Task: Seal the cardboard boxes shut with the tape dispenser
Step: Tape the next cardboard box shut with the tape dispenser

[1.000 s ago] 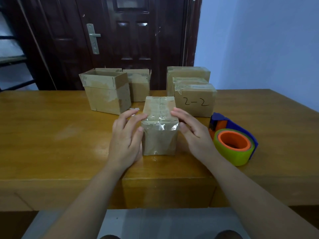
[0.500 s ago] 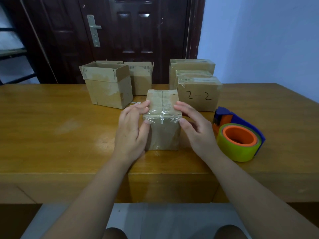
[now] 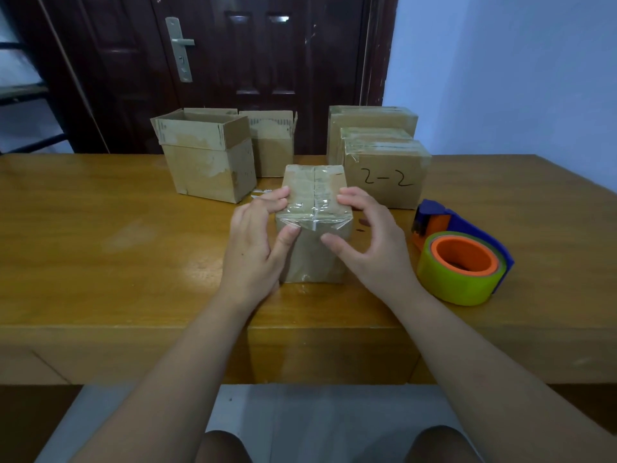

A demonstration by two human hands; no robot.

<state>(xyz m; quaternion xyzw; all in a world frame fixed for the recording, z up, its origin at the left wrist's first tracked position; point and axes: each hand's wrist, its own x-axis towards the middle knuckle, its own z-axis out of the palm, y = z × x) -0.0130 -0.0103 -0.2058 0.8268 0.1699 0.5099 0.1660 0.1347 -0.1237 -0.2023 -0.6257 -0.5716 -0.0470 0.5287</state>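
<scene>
Where a second ago the hands flanked the box's sides, I now see both risen to its near top edge. The left hand [image 3: 253,242] and right hand [image 3: 370,238] each clasp a front corner of the small taped box [image 3: 314,192], fingers on the lid and thumbs pressing the clear tape [image 3: 314,225] folded down the front face. I judge this seam sealed, bar smoothing. The box stands between the hands, touching both. The tape dispenser [image 3: 464,262] lies idle on the worktop [image 3: 100,245] at three o'clock, apart from the right hand. An open-flapped box [image 3: 207,162] waits at eleven o'clock, and the box marked 2-2 [image 3: 384,175] at one.
</scene>
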